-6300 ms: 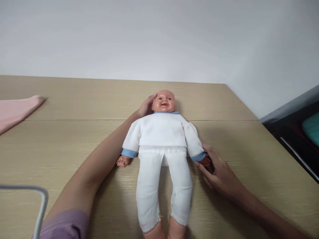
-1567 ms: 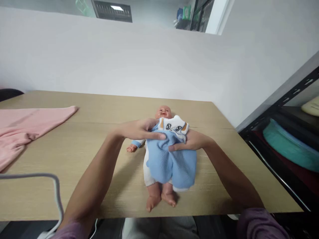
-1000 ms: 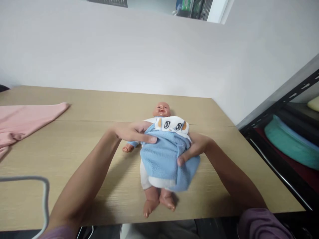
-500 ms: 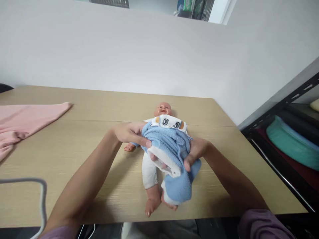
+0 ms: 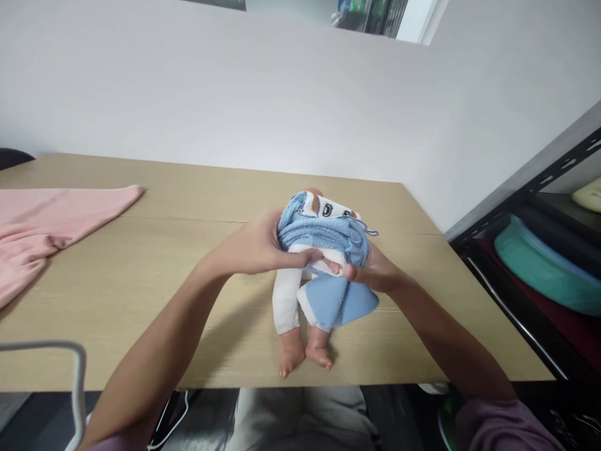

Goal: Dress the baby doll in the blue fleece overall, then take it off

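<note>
Both of my hands grip a blue fleece baby garment (image 5: 323,233), bunched into a ring above a baby doll (image 5: 287,304). It has a white edge and a white patch with stitched eyes. My left hand (image 5: 260,244) wraps its left side, thumb lying along the white opening. On the other side my right hand (image 5: 379,269) holds it, thumb on the edge of the opening. A few fingertips show inside the opening. A loose blue flap hangs over the doll's leg. The doll lies on its back in white trousers, feet toward me; the garment hides its torso and most of its head.
The wooden table (image 5: 141,263) meets a white wall (image 5: 282,94) at the back. Pink cloth (image 5: 61,225) lies at the left. A white bent tube (image 5: 77,376) rises at the lower left. At the right stands a black metal shelf (image 5: 530,300) with a teal item (image 5: 539,269).
The garment has been lifted toward the doll's head, now covering most of it. It is more tightly bunched, and my thumbs have come closer together at the white opening.
</note>
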The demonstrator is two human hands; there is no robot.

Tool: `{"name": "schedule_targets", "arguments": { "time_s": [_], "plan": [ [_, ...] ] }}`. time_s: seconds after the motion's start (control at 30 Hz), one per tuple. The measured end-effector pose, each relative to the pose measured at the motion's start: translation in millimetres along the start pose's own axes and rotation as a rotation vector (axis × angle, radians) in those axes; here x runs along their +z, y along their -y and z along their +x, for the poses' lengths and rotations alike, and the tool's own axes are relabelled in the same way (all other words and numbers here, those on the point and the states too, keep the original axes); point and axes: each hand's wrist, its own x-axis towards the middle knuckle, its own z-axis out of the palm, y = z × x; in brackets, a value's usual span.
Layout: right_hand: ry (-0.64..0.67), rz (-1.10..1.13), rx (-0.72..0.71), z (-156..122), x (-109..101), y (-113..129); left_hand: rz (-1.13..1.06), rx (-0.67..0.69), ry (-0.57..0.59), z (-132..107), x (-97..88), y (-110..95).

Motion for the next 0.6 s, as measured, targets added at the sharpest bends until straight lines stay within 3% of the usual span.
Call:
{"name": "schedule_targets", "arguments": {
  "time_s": [0.17,0.33,0.47,0.6],
  "plan": [
    [-0.232,-0.064,0.041,-16.1,30.1,31.4,0.051,-0.024,-0.147,-27.6,25.1,-5.3],
    [-0.352,-0.182,0.069,-34.1,54.8,26.9,0.213,-0.175,-0.427,-72.7,72.0,7.1],
    [-0.235,-0.244,0.143,-47.7,75.4,20.9,0.253,-0.389,-0.480,-111.6,113.4,16.2],
    [-0.049,-0.252,0.145,-55.8,98.6,24.6,0.306,-0.553,-0.438,-141.3,134.7,21.6]
  ]
}}
